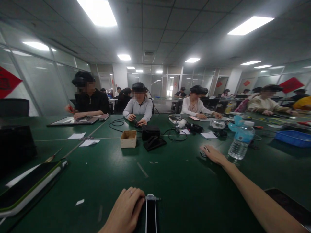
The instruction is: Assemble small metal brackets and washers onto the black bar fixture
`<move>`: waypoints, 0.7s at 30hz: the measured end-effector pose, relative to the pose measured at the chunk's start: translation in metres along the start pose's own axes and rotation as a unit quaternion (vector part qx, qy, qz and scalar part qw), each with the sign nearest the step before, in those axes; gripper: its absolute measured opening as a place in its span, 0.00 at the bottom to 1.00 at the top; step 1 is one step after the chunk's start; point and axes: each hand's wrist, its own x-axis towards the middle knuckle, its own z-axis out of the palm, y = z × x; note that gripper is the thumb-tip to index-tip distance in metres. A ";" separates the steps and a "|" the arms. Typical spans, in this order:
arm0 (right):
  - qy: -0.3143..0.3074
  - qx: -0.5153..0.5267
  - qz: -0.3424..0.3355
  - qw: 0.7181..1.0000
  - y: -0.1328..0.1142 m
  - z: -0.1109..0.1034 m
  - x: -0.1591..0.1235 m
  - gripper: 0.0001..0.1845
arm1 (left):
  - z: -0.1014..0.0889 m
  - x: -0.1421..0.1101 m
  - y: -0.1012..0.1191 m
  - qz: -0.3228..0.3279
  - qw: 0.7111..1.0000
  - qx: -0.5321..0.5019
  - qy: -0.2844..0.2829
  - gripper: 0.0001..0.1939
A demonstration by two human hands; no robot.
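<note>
My left hand, with a ring on one finger, rests on the green table with its fingers curled together. Its fingertips are beside the clear clip-like end of a long narrow black object with white edges; whether they grip it is hidden. Stretched out to the right, my right hand has its fingers closed on a small dark and silver object, too small to name. A water bottle with a blue label stands just right of that hand.
A small open cardboard box and a black case sit ahead. At left lies a green-rimmed tray-like thing. A dark phone-like slab is under my right forearm. Beyond the blue tray and cables, several people work.
</note>
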 end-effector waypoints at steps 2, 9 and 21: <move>-0.028 0.006 -0.040 0.999 -0.006 0.000 -0.002 0.37 | 0.000 0.000 0.000 0.000 1.000 0.002 -0.001 0.11; -0.065 0.026 -0.136 0.988 -0.040 -0.004 -0.048 0.33 | -0.001 0.000 0.003 0.001 1.000 0.002 0.002 0.11; -0.186 0.163 -0.281 0.927 -0.160 -0.039 -0.193 0.30 | -0.008 0.000 0.011 -0.007 1.000 0.007 -0.012 0.11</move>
